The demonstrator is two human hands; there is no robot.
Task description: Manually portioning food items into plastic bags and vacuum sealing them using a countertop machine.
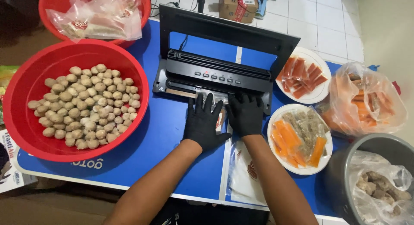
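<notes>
— Two red basins: we see meatballs (86, 106) filling the near red basin (26, 134), packets in the far basin (47, 9).
— Our left hand (202, 121) and right hand (246, 115), fingers spread flat, press a clear pouch (215, 97) at the vacuum sealer (215, 74); plates (321, 93) crowd the right.

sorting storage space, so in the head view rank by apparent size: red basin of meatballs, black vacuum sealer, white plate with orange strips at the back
1. red basin of meatballs
2. black vacuum sealer, fairly close behind the basin
3. white plate with orange strips, clearly smallest
</notes>
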